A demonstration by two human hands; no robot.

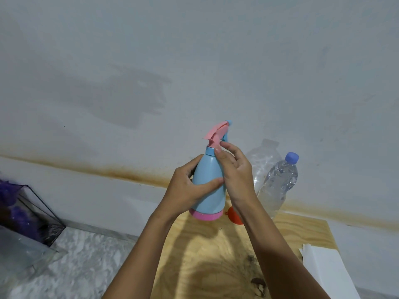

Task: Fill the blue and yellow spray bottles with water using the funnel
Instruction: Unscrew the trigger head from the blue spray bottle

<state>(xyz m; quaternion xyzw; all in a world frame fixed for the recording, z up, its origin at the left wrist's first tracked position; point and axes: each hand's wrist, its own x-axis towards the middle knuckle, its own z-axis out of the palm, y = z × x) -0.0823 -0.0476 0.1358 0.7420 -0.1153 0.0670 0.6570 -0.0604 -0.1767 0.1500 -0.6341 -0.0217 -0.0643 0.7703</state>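
Observation:
I hold the blue spray bottle [208, 180] up above the wooden board [216, 255]; it has a pink base ring and a pink trigger head. My left hand [187, 190] grips its body from the left, thumb across the front. At the bottle's neck, the fingertips of my right hand [233, 171] touch the collar just under the spray head. A red funnel [232, 215] lies on the board behind my right wrist, mostly hidden. A clear water bottle [278, 186] with a blue cap stands at the board's back right. No yellow bottle is in view.
A white wall [194, 72] with a rusty stain line rises right behind the board. A dark clear box [32, 214] with purple material sits at the left on a marbled surface [86, 266]. White sheets [328, 275] lie at the board's right edge.

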